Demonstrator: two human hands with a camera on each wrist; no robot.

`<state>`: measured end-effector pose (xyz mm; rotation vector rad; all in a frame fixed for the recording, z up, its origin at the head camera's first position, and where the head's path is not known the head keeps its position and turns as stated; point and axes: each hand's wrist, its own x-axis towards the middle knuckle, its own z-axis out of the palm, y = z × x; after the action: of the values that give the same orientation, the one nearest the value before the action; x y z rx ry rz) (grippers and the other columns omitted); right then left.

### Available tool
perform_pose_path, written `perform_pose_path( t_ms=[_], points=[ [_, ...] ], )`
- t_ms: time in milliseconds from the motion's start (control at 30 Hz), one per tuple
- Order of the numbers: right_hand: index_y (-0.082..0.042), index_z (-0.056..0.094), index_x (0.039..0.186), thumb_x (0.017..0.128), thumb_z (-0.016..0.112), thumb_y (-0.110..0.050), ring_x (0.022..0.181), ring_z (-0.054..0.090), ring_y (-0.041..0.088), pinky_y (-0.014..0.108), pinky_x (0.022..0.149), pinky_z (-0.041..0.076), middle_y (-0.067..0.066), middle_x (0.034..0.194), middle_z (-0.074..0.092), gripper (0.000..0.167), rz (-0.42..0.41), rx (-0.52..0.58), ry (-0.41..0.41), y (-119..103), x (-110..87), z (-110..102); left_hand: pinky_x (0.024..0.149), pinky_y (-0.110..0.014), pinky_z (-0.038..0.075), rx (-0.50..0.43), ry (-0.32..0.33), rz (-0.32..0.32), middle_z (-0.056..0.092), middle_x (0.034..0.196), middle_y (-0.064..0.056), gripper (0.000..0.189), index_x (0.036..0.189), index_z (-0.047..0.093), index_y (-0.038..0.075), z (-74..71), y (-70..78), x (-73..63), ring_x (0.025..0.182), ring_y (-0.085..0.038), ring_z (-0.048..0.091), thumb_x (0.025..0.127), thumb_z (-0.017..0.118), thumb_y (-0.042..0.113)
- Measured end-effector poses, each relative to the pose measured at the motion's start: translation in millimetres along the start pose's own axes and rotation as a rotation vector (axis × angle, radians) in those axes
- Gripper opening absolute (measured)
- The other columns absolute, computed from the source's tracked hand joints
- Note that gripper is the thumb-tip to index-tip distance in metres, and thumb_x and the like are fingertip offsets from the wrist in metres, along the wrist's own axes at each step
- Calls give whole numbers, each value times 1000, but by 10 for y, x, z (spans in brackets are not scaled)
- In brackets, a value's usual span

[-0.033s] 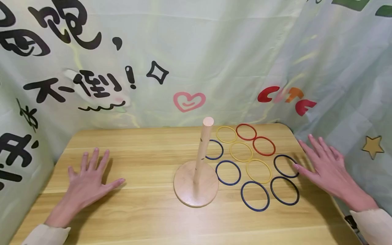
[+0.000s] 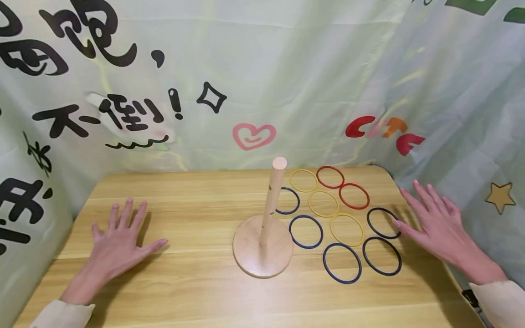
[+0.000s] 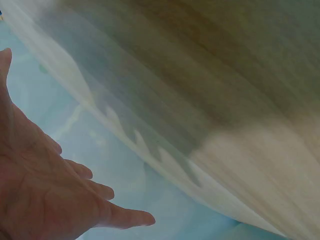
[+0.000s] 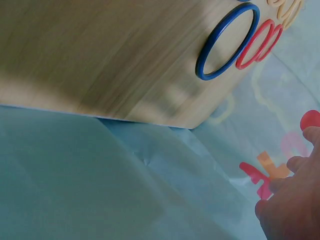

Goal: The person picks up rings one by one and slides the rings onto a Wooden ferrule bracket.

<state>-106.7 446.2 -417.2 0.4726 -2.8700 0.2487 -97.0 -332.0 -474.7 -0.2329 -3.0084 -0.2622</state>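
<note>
Left of the wooden peg stand, my left hand (image 2: 116, 248) hovers palm down over the table with its fingers spread, holding nothing. My right hand (image 2: 440, 230) hovers over the table's right edge, also spread and bare; its thumb tip overlaps the rim of a dark blue ring (image 2: 381, 208) in the head view. The stand has an upright wooden post (image 2: 270, 200) on a round base (image 2: 248, 253), with no ring around the post. To its right lie several blue rings (image 2: 305, 216), three yellow rings (image 2: 303, 170) and two red rings (image 2: 328, 167), flat on the wood.
The light wooden table (image 2: 184, 282) has a printed cloth (image 2: 307, 68) hanging behind it and at both sides. A small black object (image 2: 469, 298) shows below the right edge beside the sleeve (image 2: 498, 300).
</note>
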Motion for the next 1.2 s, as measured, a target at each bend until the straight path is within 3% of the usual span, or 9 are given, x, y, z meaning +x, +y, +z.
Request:
perform_pose_path(
  t_ms=[233,467,533,600,667,800,967,1100,1200],
  points=[
    [-12,32,173,99,77,-38,160,18,51,81,116,5,17,180,15,90,8,82,33,-15,23,44,100,-96,10,-32,-21,-4,4,179,-28,124,177,5,16,0,69,23,156,-65,9,92,68,79],
    [-13,34,173,105,74,-30,151,29,57,83,115,15,25,171,31,80,104,288,12,-8,13,92,102,-91,24,-139,-71,42,19,174,-32,116,174,20,5,-18,518,34,153,-65,21,95,68,75],
    [-12,33,173,108,71,-31,146,35,57,84,109,25,27,168,34,78,156,327,-9,2,-3,117,103,-90,25,-179,-75,65,23,173,-31,114,172,26,4,-15,673,52,153,-63,23,94,71,74],
    [-8,34,171,110,69,-32,139,43,55,72,105,39,29,164,38,75,194,348,-18,23,-7,155,105,-89,25,-223,-91,85,24,174,-30,113,172,28,5,-8,822,72,155,-60,23,94,72,74],
    [0,39,167,110,69,-28,130,51,51,48,101,50,31,158,44,70,207,368,-7,58,5,206,108,-88,23,-269,-118,107,25,174,-28,113,172,28,6,3,968,82,155,-58,23,94,72,74],
    [8,55,151,109,72,-23,109,63,20,9,79,43,32,142,59,55,236,402,25,145,63,325,113,-85,20,-342,-168,157,28,173,-28,110,172,30,7,51,1214,73,156,-57,24,94,72,73],
    [14,62,138,109,71,-22,92,52,-13,11,74,45,26,123,70,47,359,474,-1,268,61,438,114,-84,17,-385,-204,202,31,173,-26,107,171,37,13,143,1446,106,157,-54,25,92,72,76],
    [17,62,135,109,72,-25,82,58,-7,15,69,51,6,112,72,50,468,531,-42,336,20,461,113,-86,16,-377,-210,230,33,172,-25,107,169,44,20,218,1577,175,157,-54,28,87,74,81],
    [15,65,132,108,73,-31,78,63,2,20,67,52,4,109,73,52,510,511,-67,355,8,452,113,-86,16,-356,-207,253,35,171,-25,108,168,47,21,268,1635,222,156,-54,28,84,76,82]
  ],
)
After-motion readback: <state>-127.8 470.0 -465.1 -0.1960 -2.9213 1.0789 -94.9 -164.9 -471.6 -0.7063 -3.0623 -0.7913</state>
